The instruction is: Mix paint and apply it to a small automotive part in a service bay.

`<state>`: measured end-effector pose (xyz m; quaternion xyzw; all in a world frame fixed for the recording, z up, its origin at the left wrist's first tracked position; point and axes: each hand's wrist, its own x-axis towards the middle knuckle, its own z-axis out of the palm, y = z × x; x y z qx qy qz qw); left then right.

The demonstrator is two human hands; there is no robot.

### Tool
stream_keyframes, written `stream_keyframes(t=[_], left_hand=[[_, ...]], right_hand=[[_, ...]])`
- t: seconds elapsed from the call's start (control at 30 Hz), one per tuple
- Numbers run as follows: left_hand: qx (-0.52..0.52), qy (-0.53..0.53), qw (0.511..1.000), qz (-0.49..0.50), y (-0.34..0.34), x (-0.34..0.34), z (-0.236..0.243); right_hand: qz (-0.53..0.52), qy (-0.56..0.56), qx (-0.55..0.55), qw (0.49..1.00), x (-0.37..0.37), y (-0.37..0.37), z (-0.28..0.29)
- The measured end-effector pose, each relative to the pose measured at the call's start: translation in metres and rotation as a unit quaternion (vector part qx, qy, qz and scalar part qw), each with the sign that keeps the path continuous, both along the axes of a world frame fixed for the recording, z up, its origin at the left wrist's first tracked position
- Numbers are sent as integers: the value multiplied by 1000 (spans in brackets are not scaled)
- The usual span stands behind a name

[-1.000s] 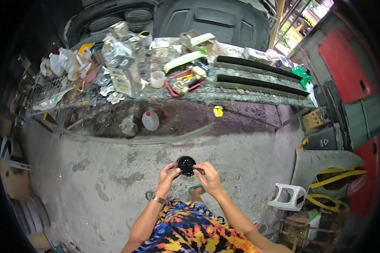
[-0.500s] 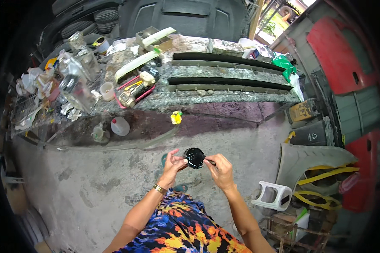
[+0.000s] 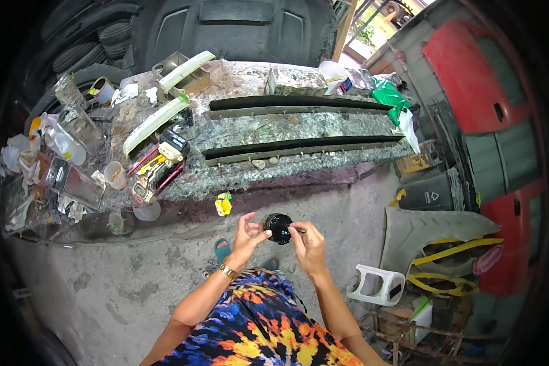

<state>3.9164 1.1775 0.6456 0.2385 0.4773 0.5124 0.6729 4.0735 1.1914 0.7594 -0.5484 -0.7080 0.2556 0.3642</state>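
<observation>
Holding a small clear-walled cup (image 3: 268, 221) of glossy black liquid (image 3: 280, 230) just below the middle of the frame, the left hand (image 3: 249, 236) wraps its left side loosely, thumb against the rim and forefinger raised. The right hand (image 3: 309, 242) is pinched at the cup's right edge; whether it grips the rim alone or a slim dark stirrer too, I cannot tell. The step in hand looks like handling or mixing the liquid, probably paint, over the concrete floor (image 3: 158, 274). Any next move calls for a level cup and a steady left grasp, since the liquid appears to reach close to the rim. Across the upper middle, two long dark strips, the rear strip (image 3: 299, 104) and the front strip (image 3: 305, 144), lie on the stained workbench (image 3: 244, 129), well apart from both hands.
</observation>
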Motion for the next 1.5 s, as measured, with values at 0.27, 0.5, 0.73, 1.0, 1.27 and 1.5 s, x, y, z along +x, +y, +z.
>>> stream_keyframes(t=[0.27, 0.5, 0.73, 1.0, 1.27, 1.5], left_hand=[[-4, -41, 999, 33, 32, 21, -4], [0, -14, 999, 51, 35, 43, -2], [0, -32, 998, 57, 32, 58, 1], [-4, -52, 998, 35, 26, 64, 3], [-29, -20, 998, 44, 25, 70, -5], [-12, -2, 999, 30, 28, 64, -9]], right_hand=[[73, -69, 26, 995, 21, 38, 13], [68, -69, -8, 995, 48, 44, 14], [48, -91, 11, 995, 74, 46, 3], [76, -22, 32, 996, 71, 61, 1], [1, -52, -28, 998, 79, 48, -29], [-111, 237, -173, 950, 95, 56, -18]])
